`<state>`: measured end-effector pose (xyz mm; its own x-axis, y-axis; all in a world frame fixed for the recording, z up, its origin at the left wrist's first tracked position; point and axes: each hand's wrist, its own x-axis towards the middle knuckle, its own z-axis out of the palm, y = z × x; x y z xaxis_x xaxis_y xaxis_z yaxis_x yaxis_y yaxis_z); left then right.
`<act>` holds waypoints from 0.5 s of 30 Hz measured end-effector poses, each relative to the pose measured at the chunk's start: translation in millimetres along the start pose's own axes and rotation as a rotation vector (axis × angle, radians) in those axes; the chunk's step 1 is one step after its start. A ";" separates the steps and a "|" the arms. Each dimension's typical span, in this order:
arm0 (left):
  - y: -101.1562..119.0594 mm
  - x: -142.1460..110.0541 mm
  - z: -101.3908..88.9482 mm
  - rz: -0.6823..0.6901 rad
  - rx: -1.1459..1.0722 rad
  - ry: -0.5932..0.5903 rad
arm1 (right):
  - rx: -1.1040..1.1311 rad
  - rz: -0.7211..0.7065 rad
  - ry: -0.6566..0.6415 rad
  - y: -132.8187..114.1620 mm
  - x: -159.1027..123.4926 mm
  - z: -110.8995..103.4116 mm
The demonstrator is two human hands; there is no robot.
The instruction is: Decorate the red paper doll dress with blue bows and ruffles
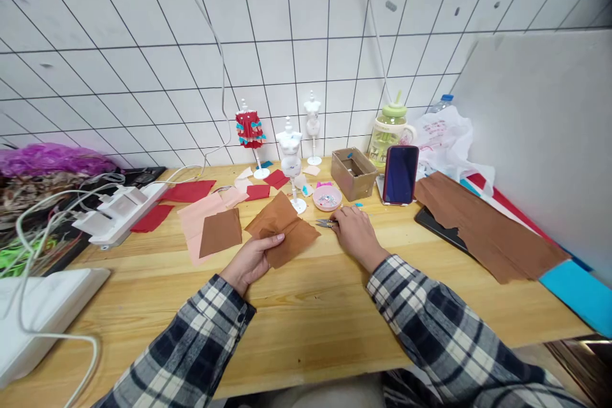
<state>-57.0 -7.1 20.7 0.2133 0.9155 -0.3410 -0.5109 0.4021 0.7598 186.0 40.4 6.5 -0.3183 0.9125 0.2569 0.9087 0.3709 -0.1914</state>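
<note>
Between the thumb and fingers of my left hand (253, 261) is a creased piece of brown crepe paper (283, 229), held just above the table. My right hand (356, 233) is closed around small thread snips (327, 223), whose blades point left toward the brown paper without touching it. Behind the snips stands a pink dish (327, 197) of small shiny bits. A bare white mini mannequin (291, 162) stands behind the held paper. Left of my left hand, a flat brown piece (220, 233) lies on a pale pink sheet (191, 220).
A mannequin dressed in red and blue (249, 129) and another white one (312, 124) stand near the wall. A cardboard box (354, 173), a green-lidded jug (389, 131) and a propped phone (400, 174) are at back right. Brown sheets (497, 229) lie right; a power strip (129, 213) lies left.
</note>
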 end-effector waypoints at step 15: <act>0.8 9.4 -8.0 0.021 -0.107 0.134 | 1.254 0.322 -0.358 -40.8 -23.7 2.4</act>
<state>-62.1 1.8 13.7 0.0927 0.9109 -0.4020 -0.6011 0.3731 0.7068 155.9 4.1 6.0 -0.3665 0.9115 -0.1867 0.1586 -0.1365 -0.9779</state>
